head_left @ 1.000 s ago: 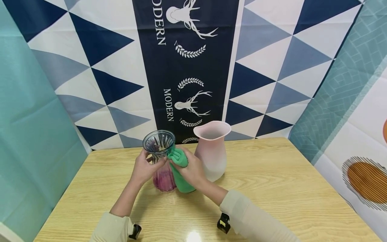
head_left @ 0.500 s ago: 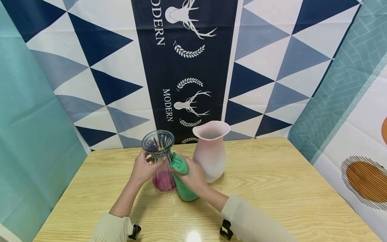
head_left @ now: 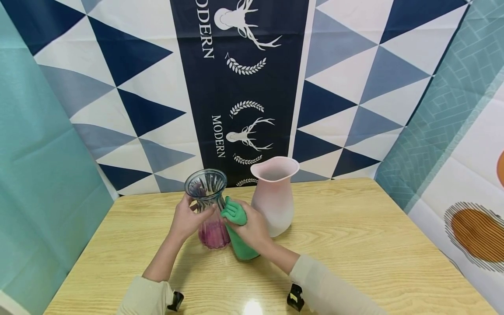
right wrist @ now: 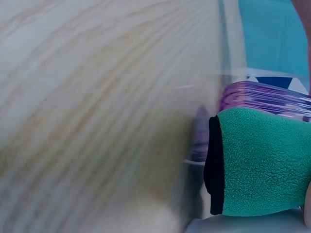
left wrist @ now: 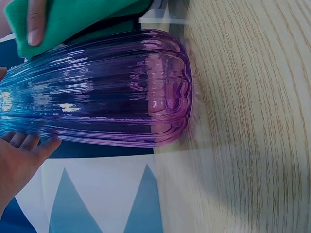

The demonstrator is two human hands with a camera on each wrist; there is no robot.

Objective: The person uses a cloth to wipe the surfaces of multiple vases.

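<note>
A ribbed glass vase (head_left: 213, 234), blue at the top and pink-purple at the base, stands upright. My left hand (head_left: 188, 218) grips its neck, thumb in front. My right hand (head_left: 253, 225) holds a bunched green cloth (head_left: 234, 213) against the vase's right side, and the cloth hangs down beside it. In the left wrist view the purple base of the glass vase (left wrist: 165, 92) meets the table, with the green cloth (left wrist: 73, 19) along its side. The right wrist view shows the cloth (right wrist: 265, 162) with its black edge, overlapping the vase.
A pink-and-white frosted vase (head_left: 275, 205) with a wavy rim stands just behind and right of my right hand. The wooden table (head_left: 354, 245) ends at a patterned cloth backdrop (head_left: 153, 109). A teal curtain (head_left: 47, 166) hangs at the left.
My right hand and the cloth have shifted slightly right and down along the glass vase. My left hand keeps its grip in nearly the same place.
</note>
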